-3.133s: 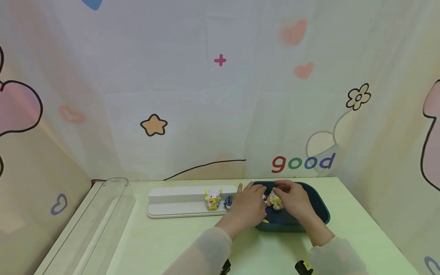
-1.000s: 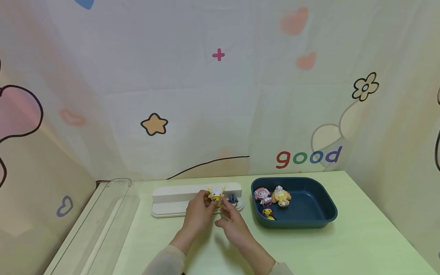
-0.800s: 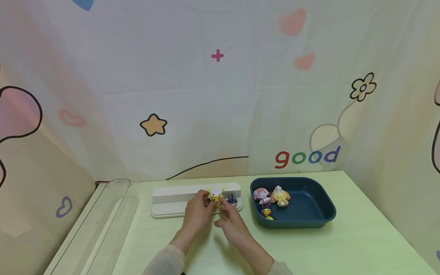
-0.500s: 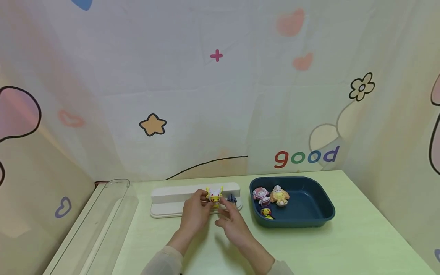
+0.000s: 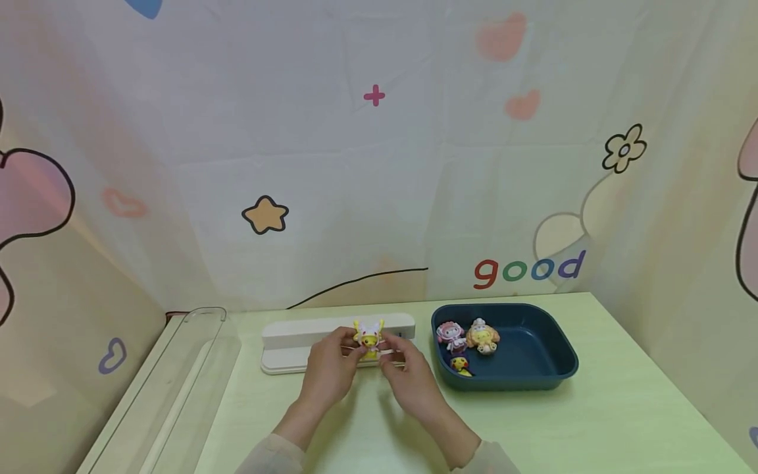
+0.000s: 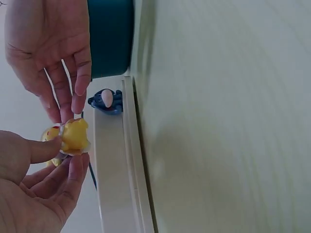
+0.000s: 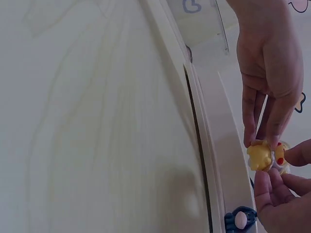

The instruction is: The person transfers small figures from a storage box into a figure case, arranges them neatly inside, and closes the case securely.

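Note:
Between both hands is a small yellow toy figurine [image 5: 370,340] in a white hood, over a white stepped stand [image 5: 290,359]. My left hand [image 5: 329,365] pinches it between thumb and fingers; its yellow base shows in the left wrist view. From the other side, my right hand [image 5: 414,382] holds it too, with thumb and fingertips on it in the right wrist view [image 7: 286,206]. A blue donkey figurine [image 6: 108,101] sits at the stand's right end, mostly hidden behind my right hand in the head view.
A dark blue tray [image 5: 547,380] to the right bears a pink-hooded figurine [image 5: 452,337], a cream-and-orange one [image 5: 482,337] and a yellow one [image 5: 460,365]. On the left lies a long clear plastic cover [image 5: 172,395]. A printed curtain [image 5: 331,164] hangs behind the table.
Both hands have left the tray for the hooded figurine, which stood on the stand at first. Lately my right thumb and fingers have closed in on it, and the hand covers the blue figurine.

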Tool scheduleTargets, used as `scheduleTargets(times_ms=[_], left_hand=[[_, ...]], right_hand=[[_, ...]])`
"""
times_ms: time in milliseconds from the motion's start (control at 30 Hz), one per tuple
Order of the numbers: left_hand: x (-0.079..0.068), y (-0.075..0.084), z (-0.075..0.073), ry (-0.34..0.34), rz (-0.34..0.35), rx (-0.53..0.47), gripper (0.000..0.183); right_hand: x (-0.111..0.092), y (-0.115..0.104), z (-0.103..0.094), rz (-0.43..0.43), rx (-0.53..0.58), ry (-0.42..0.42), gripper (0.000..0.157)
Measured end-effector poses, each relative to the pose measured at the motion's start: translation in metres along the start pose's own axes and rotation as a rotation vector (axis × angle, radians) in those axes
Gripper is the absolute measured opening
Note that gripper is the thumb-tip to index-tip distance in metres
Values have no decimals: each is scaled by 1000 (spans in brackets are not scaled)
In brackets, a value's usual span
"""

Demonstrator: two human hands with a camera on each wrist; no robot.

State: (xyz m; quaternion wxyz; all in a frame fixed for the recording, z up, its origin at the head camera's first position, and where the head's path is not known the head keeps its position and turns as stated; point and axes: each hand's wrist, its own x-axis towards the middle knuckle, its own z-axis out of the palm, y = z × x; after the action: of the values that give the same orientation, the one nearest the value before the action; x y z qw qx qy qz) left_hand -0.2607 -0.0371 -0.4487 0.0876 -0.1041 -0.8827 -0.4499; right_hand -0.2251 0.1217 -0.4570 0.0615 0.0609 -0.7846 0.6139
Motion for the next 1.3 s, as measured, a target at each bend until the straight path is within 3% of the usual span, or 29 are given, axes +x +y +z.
scheduleTargets(times_ms=[167, 400, 600, 767, 1033, 1300], left_hand=[[-1, 5, -5, -10, 3, -2, 29], [-7, 19, -7, -46, 18, -81, 34], [-4, 40, 1, -92, 35, -145, 39], [1, 56, 8, -116, 39, -173, 41], [9, 72, 21, -82, 32, -193, 39], [19, 85, 44, -104, -10, -199, 35]], right_hand=[[6, -3, -5, -1, -80, 29, 40], [10, -12, -21, 41, -118, 94, 29], [15, -19, -48, 69, -91, 85, 26], [19, -22, -70, 87, -54, 66, 34], [23, -27, -96, 89, -85, 35, 40], [24, -24, -128, 92, -138, -27, 47]])
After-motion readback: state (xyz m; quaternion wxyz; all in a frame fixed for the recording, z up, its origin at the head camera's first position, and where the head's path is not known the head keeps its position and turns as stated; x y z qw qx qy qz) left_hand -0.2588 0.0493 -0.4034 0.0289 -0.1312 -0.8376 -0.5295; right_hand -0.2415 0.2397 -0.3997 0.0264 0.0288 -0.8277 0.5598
